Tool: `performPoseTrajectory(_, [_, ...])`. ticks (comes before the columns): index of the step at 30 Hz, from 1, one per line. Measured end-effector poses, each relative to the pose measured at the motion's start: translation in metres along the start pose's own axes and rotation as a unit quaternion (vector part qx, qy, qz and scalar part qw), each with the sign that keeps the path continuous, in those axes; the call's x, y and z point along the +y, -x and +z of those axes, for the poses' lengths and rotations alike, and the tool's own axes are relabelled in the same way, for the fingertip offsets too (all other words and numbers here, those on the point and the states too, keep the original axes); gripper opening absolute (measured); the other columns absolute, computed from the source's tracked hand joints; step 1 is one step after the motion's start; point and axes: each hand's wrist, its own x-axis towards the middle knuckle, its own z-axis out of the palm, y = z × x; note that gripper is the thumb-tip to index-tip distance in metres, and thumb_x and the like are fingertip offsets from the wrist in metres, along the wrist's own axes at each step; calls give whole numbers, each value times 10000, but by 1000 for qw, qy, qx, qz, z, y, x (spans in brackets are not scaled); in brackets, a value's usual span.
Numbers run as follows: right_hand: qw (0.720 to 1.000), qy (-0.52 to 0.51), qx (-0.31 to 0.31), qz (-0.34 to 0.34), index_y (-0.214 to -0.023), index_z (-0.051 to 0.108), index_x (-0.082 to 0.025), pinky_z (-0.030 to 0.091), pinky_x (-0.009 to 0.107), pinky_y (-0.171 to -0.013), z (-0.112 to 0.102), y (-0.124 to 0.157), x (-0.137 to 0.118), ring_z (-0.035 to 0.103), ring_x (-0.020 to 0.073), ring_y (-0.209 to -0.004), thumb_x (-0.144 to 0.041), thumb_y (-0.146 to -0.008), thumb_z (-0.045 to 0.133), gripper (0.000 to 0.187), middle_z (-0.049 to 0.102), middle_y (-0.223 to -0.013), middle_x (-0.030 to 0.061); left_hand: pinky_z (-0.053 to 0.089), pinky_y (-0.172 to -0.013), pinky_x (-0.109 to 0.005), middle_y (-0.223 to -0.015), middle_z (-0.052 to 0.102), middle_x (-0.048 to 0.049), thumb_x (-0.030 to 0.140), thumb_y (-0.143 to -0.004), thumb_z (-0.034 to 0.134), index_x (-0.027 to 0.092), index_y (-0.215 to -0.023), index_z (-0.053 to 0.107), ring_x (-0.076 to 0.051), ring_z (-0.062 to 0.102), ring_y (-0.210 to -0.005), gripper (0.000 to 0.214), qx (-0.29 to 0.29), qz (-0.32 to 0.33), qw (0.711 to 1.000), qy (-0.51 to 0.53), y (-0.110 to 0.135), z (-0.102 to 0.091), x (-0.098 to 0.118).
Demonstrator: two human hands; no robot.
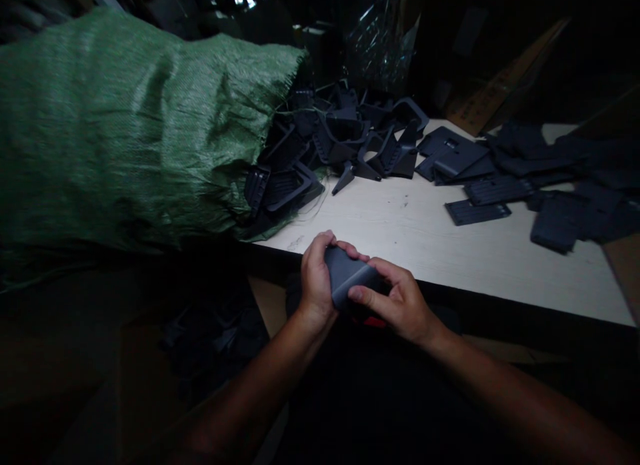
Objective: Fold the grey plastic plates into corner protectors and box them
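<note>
Just off the table's front edge, a dark grey plastic part (349, 276) with a bent ridge is held between both hands. My left hand (317, 276) wraps around its left side, fingers curled behind it. On the right side my right hand (399, 298) grips it between thumb and fingers. The far side of the part is hidden by the fingers. Beyond the hands, a heap of dark angled plastic parts (345, 128) spills from a green woven sack (165, 131). Farther right lie several flat dark plastic covers (457, 155) in a loose pile.
The pale table (380, 215) runs across in front of me. A cardboard piece (480, 108) with printing leans at the back right, beside clear plastic wrap (383, 35). Below left, a cardboard box (145, 378) holds more dark parts (215, 338) in deep shadow.
</note>
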Motion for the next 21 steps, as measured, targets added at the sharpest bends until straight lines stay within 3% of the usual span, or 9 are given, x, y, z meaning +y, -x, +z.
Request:
performPoseTrajectory(3, [998, 5, -36, 51, -885, 734, -192, 482, 274, -767, -11, -3, -8, 618, 174, -820, -398, -796, 875, 265, 701, -862, 2, 531, -735, -318, -667, 686, -1, 421, -941, 557, 220, -776, 590, -200, 676, -679, 262, -59, 50, 986, -151, -8, -13, 6])
performPoseTrajectory(5, [993, 32, -59, 95, -898, 749, -186, 473, 260, -685, -21, -5, -12, 610, 161, -748, -430, -790, 877, 296, 697, -813, -5, 495, -747, -303, -754, 725, -26, 460, -955, 582, 207, -790, 670, -207, 673, -757, 314, -125, 98, 931, -329, -13, -23, 15])
performPoseTrajectory(8, [984, 78, -90, 133, -901, 770, -184, 446, 249, -616, -31, -9, -17, 604, 157, -709, -483, -767, 886, 348, 694, -780, -11, 441, -777, -288, -855, 738, -25, 448, -958, 625, 203, -829, 738, -198, 656, -849, 299, -240, 139, 812, -514, -13, -29, 29])
performPoseTrajectory(9, [982, 95, -103, 128, -888, 776, -186, 444, 248, -619, -33, -10, -18, 610, 160, -719, -486, -757, 893, 347, 699, -779, -12, 422, -747, -281, -818, 711, -10, 439, -959, 627, 203, -812, 727, -183, 635, -817, 296, -277, 137, 787, -534, -12, -29, 32])
performPoseTrajectory(11, [979, 140, -120, 90, -848, 783, -193, 441, 248, -644, -33, -12, -22, 625, 164, -748, -468, -746, 907, 319, 712, -781, -14, 355, -628, -268, -663, 578, 28, 445, -938, 652, 192, -707, 651, -137, 531, -666, 342, -328, 118, 767, -539, -11, -26, 35])
performPoseTrajectory(13, [971, 211, -107, 33, -836, 789, -199, 426, 249, -646, -35, -14, -26, 625, 159, -735, -464, -754, 905, 301, 717, -767, -15, 260, -537, -271, -565, 416, 57, 480, -892, 695, 189, -614, 549, -107, 390, -562, 429, -334, 85, 782, -519, -12, -25, 34])
performPoseTrajectory(16, [953, 297, -51, -31, -904, 802, -204, 415, 254, -636, -41, -14, -28, 625, 149, -699, -503, -839, 832, 307, 731, -785, -1, 231, -507, -268, -541, 380, 60, 518, -868, 698, 189, -576, 509, -96, 342, -534, 479, -286, 63, 844, -449, -17, -28, 27])
performPoseTrajectory(21, [978, 204, 39, -31, -725, 757, -177, 386, 252, -547, -48, -10, -18, 542, 129, -582, -520, -977, 652, 438, 629, -619, 1, 223, -477, -258, -515, 362, 62, 524, -818, 740, 198, -547, 474, -85, 306, -481, 501, -202, 3, 931, -303, -16, -32, 12])
